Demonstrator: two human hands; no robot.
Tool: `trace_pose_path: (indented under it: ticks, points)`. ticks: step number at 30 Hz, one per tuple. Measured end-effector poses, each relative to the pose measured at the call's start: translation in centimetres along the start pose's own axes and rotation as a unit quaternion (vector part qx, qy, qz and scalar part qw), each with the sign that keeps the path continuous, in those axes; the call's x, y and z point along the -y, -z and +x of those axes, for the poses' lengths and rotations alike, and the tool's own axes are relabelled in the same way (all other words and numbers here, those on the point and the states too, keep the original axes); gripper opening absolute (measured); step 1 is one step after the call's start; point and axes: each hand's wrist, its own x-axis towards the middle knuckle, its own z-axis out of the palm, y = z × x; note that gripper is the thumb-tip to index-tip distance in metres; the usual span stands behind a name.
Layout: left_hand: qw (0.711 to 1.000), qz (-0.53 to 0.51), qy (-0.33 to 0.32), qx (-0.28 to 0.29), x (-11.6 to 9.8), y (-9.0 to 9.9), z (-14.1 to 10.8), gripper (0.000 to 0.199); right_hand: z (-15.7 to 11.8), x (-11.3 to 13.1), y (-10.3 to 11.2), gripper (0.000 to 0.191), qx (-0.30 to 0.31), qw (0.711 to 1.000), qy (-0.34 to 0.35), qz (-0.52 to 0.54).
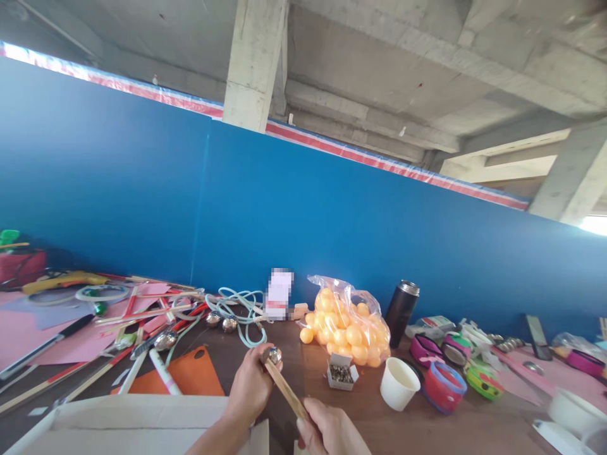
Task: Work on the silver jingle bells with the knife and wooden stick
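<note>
My left hand (251,384), fingers closed, grips a shiny silver ball (274,355) that looks like a jingle bell. A flat wooden stick (288,390) runs from the ball down to the right; its far end touches or lies over the ball. Around the stick's near end is my right hand (334,427), thumb and fingers pressed on it. Whether the ball is fixed to the stick I cannot tell. Just beyond the right hand stands a small white box (340,379) full of tiny metal pieces.
Behind the box sits a clear bag of orange balls (353,335). To the right are a white cup (399,384), a black bottle (402,314) and colourful bands (444,387). Cardboard (137,424), orange sheet (192,374), sticks and a pale cord (247,316) lie left. A blue partition (303,215) stands behind.
</note>
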Motion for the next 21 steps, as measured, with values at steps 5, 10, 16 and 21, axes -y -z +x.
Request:
trace_pose_path:
  ticks: [5, 10, 16, 21]
  points:
    - [1.0, 0.016, -0.003, 0.008, -0.4, 0.2, -0.1, 0.029, 0.0, 0.0, 0.1, 0.015, 0.007, 1.0, -0.014, 0.0]
    - [0.999, 0.032, 0.014, 0.023, -1.1, 0.3, -0.3, 0.029, 0.1, -0.2, 0.2, 0.013, 0.023, 1.0, -0.02, 0.001]
    - [0.996, 0.075, 0.008, 0.053, -1.6, 0.5, -0.8, 0.026, -0.3, 0.0, 0.6, 0.007, 0.05, 0.995, -0.061, -0.055]
    - [0.99, 0.119, -0.001, 0.073, -1.8, 0.7, -1.0, 0.028, -1.1, 0.8, 1.0, 0.009, 0.031, 0.99, -0.082, -0.112]
